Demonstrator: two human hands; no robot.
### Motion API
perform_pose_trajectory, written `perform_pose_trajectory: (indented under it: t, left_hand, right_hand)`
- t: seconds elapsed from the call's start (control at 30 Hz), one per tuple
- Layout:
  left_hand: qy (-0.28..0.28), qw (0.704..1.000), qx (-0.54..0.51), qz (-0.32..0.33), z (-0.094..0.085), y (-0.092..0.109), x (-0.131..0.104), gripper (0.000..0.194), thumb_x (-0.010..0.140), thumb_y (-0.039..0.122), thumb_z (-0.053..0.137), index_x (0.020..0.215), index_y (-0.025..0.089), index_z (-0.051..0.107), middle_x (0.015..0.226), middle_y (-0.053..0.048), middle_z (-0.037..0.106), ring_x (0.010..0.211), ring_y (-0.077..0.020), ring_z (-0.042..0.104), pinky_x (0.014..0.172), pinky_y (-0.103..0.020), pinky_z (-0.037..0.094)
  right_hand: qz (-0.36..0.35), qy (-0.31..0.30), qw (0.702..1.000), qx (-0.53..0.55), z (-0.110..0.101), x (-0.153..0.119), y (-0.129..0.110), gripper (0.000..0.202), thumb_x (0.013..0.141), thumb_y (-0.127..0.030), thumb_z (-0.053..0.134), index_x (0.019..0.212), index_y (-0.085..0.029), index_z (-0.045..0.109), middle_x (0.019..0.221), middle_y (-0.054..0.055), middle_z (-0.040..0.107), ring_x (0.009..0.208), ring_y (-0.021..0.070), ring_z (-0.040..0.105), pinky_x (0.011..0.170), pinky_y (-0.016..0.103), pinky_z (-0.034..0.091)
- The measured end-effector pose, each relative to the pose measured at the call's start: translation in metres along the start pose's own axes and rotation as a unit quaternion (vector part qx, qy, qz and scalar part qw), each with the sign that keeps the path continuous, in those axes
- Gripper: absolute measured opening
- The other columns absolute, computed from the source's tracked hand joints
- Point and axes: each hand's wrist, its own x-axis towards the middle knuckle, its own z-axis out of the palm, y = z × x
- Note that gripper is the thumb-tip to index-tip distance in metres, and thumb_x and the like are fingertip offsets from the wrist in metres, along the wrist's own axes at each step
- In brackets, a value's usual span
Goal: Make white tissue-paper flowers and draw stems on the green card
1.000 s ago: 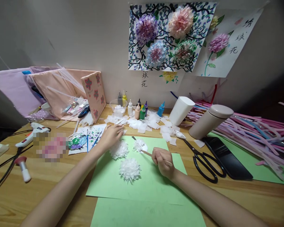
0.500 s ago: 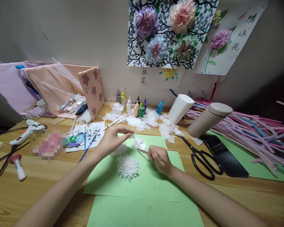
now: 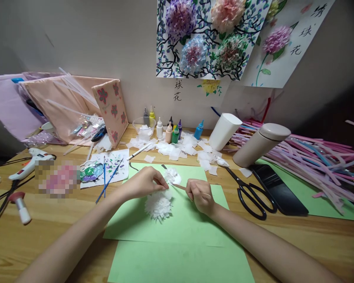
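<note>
Brown and slender, a stick point(image 3: 179, 187) is clasped in the curled fingers of our right hand point(image 3: 200, 195), its tip pointing at the lower edge of a small white flower point(image 3: 171, 176); we cannot tell whether the 2 touch. Our left hand point(image 3: 147, 182) hangs with its thumb and fingertips close together just below that flower, and we cannot make out whether anything is pinched between them. Beneath those fingertips, a fuller white flower point(image 3: 158, 206) lies nearer to us, its frilled top partly covered by our hand. Both flowers rest on a green sheet point(image 3: 203, 228), with a 2nd green sheet point(image 3: 177, 265) on our side of it. To our right lie black-handled scissors point(image 3: 243, 183) and a black phone point(image 3: 279, 190), a beige tumbler point(image 3: 255, 149) just behind. To our left, 2 blue brushes point(image 3: 104, 169) cross on paint-spotted paper point(image 3: 120, 173). Beyond the flowers, white tissue squares point(image 3: 172, 150) spread around small bottles point(image 3: 168, 135), and above hangs a picture point(image 3: 209, 70) bearing 4 ruffled blooms point(image 3: 194, 54).
</note>
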Motion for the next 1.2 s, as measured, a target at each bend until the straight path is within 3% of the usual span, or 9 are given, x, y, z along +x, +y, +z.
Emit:
perform_pose_trajectory:
  t: [0.47,0.73,1.2]
  left_hand:
    - [0.028,1.0,0.01,-0.008,-0.002,-0.001,0.001,0.02,0.072,0.027,0.056,0.08,0.017,0.071,0.08,-0.003,0.071,0.071,-0.0154,0.062,0.062,-0.021,0.044]
    - [0.014,0.998,0.039,0.038,0.008,-0.004,0.004,0.02,0.074,0.026,0.055,0.083,0.019,0.071,0.088,-0.002,0.07,0.082,-0.0158,0.061,0.074,-0.022,0.042]
    - [0.048,0.995,0.081,0.042,0.012,-0.011,0.007,0.026,0.081,0.031,0.047,0.084,0.02,0.071,0.095,-0.001,0.07,0.087,-0.0159,0.061,0.08,-0.022,0.041]
  right_hand:
    - [0.038,-0.023,0.999,-0.031,0.001,0.003,-0.001,0.049,0.093,-0.027,0.029,0.046,-0.019,0.041,0.045,-0.001,0.044,0.043,0.0099,0.041,0.049,0.025,0.034]
    - [0.06,-0.03,0.997,-0.024,0.0,0.005,-0.001,0.047,0.093,-0.031,0.03,0.05,-0.018,0.045,0.047,0.0,0.048,0.046,0.0103,0.046,0.052,0.024,0.037]
    - [0.061,-0.018,0.998,-0.016,0.001,0.004,0.001,0.045,0.093,-0.028,0.029,0.052,-0.018,0.046,0.049,-0.001,0.048,0.047,0.01,0.045,0.053,0.024,0.036]
